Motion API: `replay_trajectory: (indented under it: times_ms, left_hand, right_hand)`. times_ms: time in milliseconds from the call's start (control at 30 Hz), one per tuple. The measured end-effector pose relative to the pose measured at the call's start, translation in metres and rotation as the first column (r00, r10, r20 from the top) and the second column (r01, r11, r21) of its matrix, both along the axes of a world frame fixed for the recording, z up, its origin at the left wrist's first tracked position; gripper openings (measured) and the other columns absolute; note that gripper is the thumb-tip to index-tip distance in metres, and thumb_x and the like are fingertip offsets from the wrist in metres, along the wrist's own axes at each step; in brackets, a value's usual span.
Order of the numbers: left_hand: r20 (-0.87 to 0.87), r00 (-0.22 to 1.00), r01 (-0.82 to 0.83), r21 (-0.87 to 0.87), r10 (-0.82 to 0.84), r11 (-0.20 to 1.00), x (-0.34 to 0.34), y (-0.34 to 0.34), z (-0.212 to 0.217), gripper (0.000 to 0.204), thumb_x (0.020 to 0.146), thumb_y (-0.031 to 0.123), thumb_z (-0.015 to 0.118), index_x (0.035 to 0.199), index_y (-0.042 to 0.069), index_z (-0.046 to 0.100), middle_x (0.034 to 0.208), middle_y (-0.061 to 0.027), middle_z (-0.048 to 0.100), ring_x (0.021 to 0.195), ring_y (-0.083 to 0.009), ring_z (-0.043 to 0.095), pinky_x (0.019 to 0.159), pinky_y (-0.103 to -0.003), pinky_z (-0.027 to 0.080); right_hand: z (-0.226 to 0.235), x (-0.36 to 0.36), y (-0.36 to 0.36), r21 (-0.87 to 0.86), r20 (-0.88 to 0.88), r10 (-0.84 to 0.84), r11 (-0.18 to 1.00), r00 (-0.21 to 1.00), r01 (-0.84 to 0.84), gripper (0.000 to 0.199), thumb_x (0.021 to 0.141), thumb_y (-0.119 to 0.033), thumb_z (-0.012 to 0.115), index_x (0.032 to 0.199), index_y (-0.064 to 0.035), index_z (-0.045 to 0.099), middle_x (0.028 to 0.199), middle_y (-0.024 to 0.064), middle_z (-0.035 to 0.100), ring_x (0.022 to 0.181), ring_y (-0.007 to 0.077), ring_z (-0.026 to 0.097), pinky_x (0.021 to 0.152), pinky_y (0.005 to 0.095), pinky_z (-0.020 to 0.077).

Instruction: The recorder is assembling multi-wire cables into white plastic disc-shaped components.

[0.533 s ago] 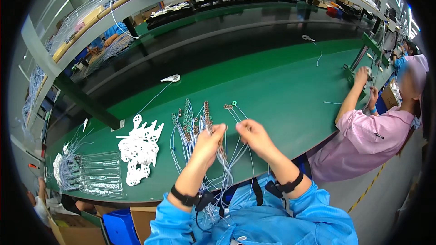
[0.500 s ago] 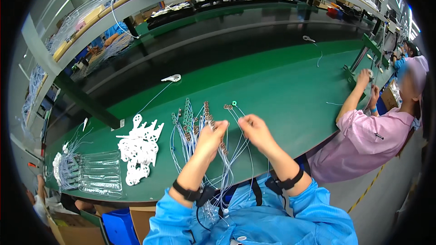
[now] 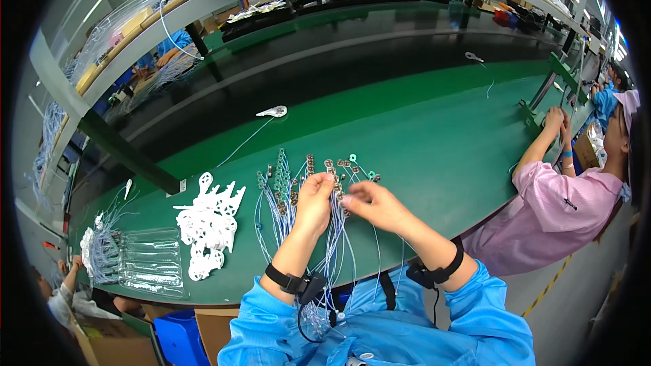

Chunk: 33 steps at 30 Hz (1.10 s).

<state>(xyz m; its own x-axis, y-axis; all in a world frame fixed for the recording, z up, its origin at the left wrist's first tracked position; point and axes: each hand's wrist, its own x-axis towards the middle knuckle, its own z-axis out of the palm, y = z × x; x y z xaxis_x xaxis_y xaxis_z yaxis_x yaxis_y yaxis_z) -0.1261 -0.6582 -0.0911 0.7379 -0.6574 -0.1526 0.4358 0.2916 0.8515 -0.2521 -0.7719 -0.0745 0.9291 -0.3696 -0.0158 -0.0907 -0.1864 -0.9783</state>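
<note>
My left hand (image 3: 314, 198) is closed at a bunch of thin pale cables, beside an upright row of small brown-silver metal discs (image 3: 330, 165) at their ends. My right hand (image 3: 376, 206) comes in from the right, thumb and forefinger apart, fingertips at the lower discs of that row. The pale cables (image 3: 339, 247) run down from my hands over the table's near edge to my lap. Left of them lie more cables with green ring ends (image 3: 281, 166) and another disc row (image 3: 310, 163). A few separate ends with a green ring (image 3: 352, 158) lie beyond my right hand.
White plastic parts (image 3: 207, 224) are piled on the green table (image 3: 434, 142) to the left, near a clear ribbed tray (image 3: 150, 261) and a cable bundle (image 3: 102, 251). A white piece with a cable (image 3: 272, 112) lies farther back. A co-worker in pink (image 3: 549, 210) works at right.
My right hand has moved left and down toward the disc row, its fingers parting. A green ring and a brown disc now show to the right. The co-worker's hands have shifted.
</note>
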Motion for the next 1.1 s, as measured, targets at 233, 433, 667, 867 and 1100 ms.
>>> replay_trajectory:
  times_ms: [233,433,667,867,1100]
  left_hand:
    - [-0.081,0.989,0.124,0.015,-0.122,0.992,-0.014,0.024,0.044,0.02,0.094,0.018,0.057,0.107,0.003,0.053,0.094,-0.0032,0.056,0.085,-0.0124,0.054,0.076,-0.029,0.047]
    - [-0.164,0.963,0.213,-0.012,-0.212,0.977,-0.011,0.035,0.045,0.024,0.094,0.022,0.058,0.106,0.002,0.056,0.092,-0.0045,0.059,0.084,-0.0145,0.058,0.078,-0.031,0.05]
    - [-0.131,0.985,0.109,-0.051,-0.115,0.993,-0.023,0.036,0.043,0.024,0.092,0.021,0.061,0.105,0.002,0.057,0.092,-0.0047,0.06,0.084,-0.0138,0.058,0.079,-0.031,0.049]
    - [-0.198,0.972,0.113,-0.07,-0.124,0.991,-0.029,0.037,0.04,0.021,0.091,0.017,0.063,0.105,0.002,0.059,0.095,-0.005,0.06,0.085,-0.014,0.058,0.078,-0.028,0.049]
    - [-0.092,0.989,0.112,-0.042,-0.115,0.993,-0.039,0.034,0.047,0.021,0.09,0.016,0.064,0.105,0.002,0.057,0.093,-0.0041,0.06,0.083,-0.0126,0.056,0.076,-0.027,0.047]
  right_hand:
    - [0.005,-0.007,0.021,0.199,0.003,0.027,0.98,1.0,-0.027,0.035,0.087,-0.009,0.066,0.115,0.0053,0.052,0.094,0.0081,0.063,0.085,0.0115,0.06,0.075,0.0241,0.0503]
    - [0.009,-0.013,0.033,0.394,0.242,-0.046,0.918,0.969,-0.055,0.039,0.087,-0.005,0.064,0.122,0.002,0.049,0.095,0.0068,0.061,0.087,0.0122,0.06,0.078,0.0253,0.05]
    - [0.006,-0.017,0.032,0.535,0.233,-0.036,0.839,0.972,-0.097,0.034,0.091,-0.008,0.06,0.122,-0.0001,0.049,0.092,0.0029,0.058,0.082,0.0086,0.056,0.072,0.0228,0.0477]
    - [0.004,-0.013,0.033,0.52,0.208,0.005,0.846,0.978,-0.115,0.021,0.094,-0.016,0.058,0.108,-0.0019,0.052,0.078,0.0005,0.054,0.063,0.0062,0.048,0.056,0.0213,0.0397]
    - [0.012,-0.014,0.031,0.538,0.12,0.013,0.839,0.993,-0.076,0.018,0.093,-0.016,0.059,0.103,-0.0027,0.053,0.07,-0.0015,0.053,0.06,0.0035,0.047,0.051,0.0195,0.037]
